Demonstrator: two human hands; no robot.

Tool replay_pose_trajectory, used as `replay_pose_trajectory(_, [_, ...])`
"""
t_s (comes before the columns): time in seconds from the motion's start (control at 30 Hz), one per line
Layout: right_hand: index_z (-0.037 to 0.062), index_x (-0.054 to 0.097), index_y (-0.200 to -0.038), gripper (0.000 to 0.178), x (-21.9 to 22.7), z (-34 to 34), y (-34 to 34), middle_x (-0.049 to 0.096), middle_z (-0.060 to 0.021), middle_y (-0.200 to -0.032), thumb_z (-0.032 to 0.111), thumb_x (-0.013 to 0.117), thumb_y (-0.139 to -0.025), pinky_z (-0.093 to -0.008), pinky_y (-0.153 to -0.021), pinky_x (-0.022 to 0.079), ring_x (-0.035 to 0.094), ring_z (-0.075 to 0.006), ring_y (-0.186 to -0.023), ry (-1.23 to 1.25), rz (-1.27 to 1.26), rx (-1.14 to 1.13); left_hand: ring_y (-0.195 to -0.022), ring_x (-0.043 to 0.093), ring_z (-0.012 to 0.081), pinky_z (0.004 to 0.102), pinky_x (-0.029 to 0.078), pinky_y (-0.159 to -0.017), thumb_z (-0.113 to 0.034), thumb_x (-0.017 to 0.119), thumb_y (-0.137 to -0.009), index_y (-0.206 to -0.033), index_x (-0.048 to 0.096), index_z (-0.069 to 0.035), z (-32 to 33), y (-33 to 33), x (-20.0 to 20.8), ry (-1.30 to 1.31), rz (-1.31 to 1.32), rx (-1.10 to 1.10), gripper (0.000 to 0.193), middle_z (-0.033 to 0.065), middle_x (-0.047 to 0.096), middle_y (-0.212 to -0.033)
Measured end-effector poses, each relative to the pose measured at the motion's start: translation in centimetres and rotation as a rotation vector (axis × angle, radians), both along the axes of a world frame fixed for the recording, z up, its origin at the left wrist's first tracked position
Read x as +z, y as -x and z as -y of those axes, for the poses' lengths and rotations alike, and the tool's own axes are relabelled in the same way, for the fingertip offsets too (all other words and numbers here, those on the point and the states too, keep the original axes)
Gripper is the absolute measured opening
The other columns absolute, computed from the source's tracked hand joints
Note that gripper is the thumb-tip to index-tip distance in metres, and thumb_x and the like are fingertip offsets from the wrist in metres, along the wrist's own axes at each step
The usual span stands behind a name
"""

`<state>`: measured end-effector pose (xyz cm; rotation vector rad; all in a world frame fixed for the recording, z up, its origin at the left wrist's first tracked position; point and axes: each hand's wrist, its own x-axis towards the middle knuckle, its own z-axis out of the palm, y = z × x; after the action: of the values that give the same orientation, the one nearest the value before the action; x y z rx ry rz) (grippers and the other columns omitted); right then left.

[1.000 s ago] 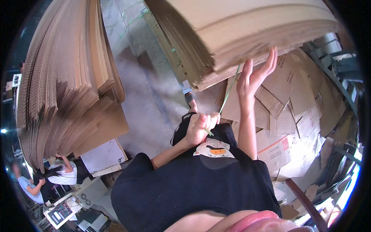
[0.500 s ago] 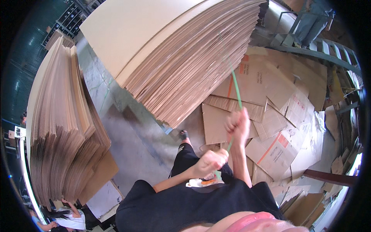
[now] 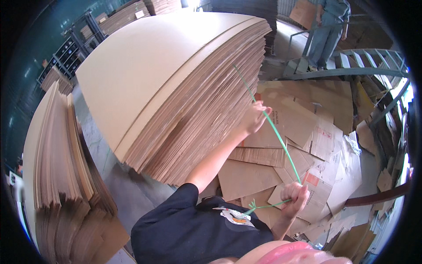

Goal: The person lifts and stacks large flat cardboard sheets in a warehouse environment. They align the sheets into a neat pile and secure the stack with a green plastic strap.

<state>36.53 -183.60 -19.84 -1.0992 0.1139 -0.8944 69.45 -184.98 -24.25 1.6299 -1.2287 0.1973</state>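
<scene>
A thin green strap (image 3: 280,141) runs from the side of a tall stack of flat cardboard sheets (image 3: 193,114) toward my body. My left hand (image 3: 256,118), arm stretched forward beside the stack's edge, is closed around the strap. Nearer to me and to the right, my right hand (image 3: 295,199) is a fist on the same strap. Between the two hands the strap is taut. Past my right fist its loose, knotted or frayed end hangs in front of my shirt. Where the strap's far end goes along the stack cannot be made out.
Flattened cardboard boxes (image 3: 246,178) cover the floor to the right. At the left stands another stack of cardboard (image 3: 55,149). Metal stairs (image 3: 347,70) and a standing person (image 3: 327,35) are at the far right. A dark red bar (image 3: 378,196) juts in at right.
My left hand has gone from near my chest forward along the strap toward the stack. The right hand has drawn back and to the right. The view has tilted up.
</scene>
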Motion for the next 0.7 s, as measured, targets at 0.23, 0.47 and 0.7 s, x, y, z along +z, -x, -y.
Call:
replay_pose_trajectory(0.23, [-0.0024,0.055,-0.123,0.046,-5.1,6.5,-9.7,0.057,-0.0129,-0.105,0.009,0.073,-0.083,-0.0346,-0.084,0.051,0.062,-0.0235,-0.094,0.530,-0.750,-0.177,-0.063,0.041,0.0171,0.0382,0.039,-0.076,-0.040,0.036,-0.109,-0.062,0.040,-0.005,-3.6,1.6,-1.2,0.114,-0.556,-0.234,0.058,0.0055,0.040,-0.063])
replay_pose_trajectory(0.47, [0.0050,0.033,-0.154,0.064,-8.5,11.5,-31.4,0.036,-0.0168,-0.158,0.023,0.058,-0.097,-0.0417,-0.121,0.026,0.031,-0.0267,-0.149,0.559,-0.304,-0.008,-0.082,0.054,0.0331,0.0471,0.043,-0.085,-0.017,0.059,-0.091,-0.073,0.061,-0.004,-0.1,1.2,0.3,-0.093,-0.175,-0.489,0.023,0.0119,0.056,-0.073])
replay_pose_trajectory(0.7, [0.0100,0.036,-0.050,0.077,-19.0,25.9,-45.3,0.047,-0.0047,-0.051,0.062,0.026,-0.105,-0.0403,-0.074,0.048,0.046,-0.0190,-0.053,-0.553,0.299,0.645,-0.088,0.063,0.0235,0.0477,0.049,-0.098,-0.037,0.077,-0.081,-0.082,0.063,-0.010,14.8,-11.2,3.1,-0.147,0.271,-0.433,0.030,0.0031,0.062,-0.084])
